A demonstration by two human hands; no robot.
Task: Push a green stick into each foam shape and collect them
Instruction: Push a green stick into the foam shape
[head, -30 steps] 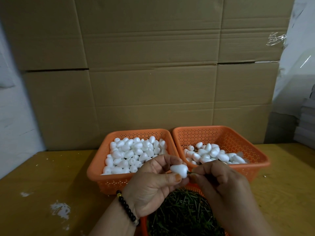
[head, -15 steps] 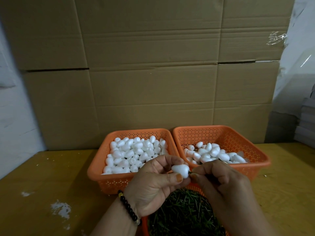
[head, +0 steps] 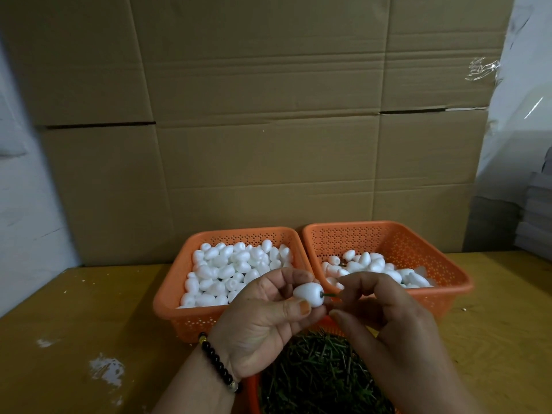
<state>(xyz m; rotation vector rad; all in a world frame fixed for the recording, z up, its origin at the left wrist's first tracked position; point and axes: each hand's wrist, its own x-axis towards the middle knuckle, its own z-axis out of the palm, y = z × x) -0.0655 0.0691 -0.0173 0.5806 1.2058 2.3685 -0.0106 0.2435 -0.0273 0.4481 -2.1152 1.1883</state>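
Observation:
My left hand (head: 263, 318) pinches a white egg-shaped foam piece (head: 307, 294) between thumb and fingers. A thin green stick (head: 331, 295) pokes out of the foam's right end, and my right hand (head: 385, 321) pinches its other end. Behind the hands, the left orange basket (head: 170, 297) is heaped with plain white foam shapes (head: 233, 270). The right orange basket (head: 448, 273) holds fewer foam shapes (head: 373, 267), some with sticks showing. A pile of green sticks (head: 322, 375) lies in an orange container right below my hands.
The baskets stand on a yellow wooden table (head: 74, 339) with white paint marks. Large cardboard boxes (head: 268, 130) form a wall close behind the baskets. Stacked white sheets (head: 537, 216) sit at the far right.
My hands have drawn slightly apart, so a short length of green stick now shows between the foam piece and my right fingers. The baskets have not moved.

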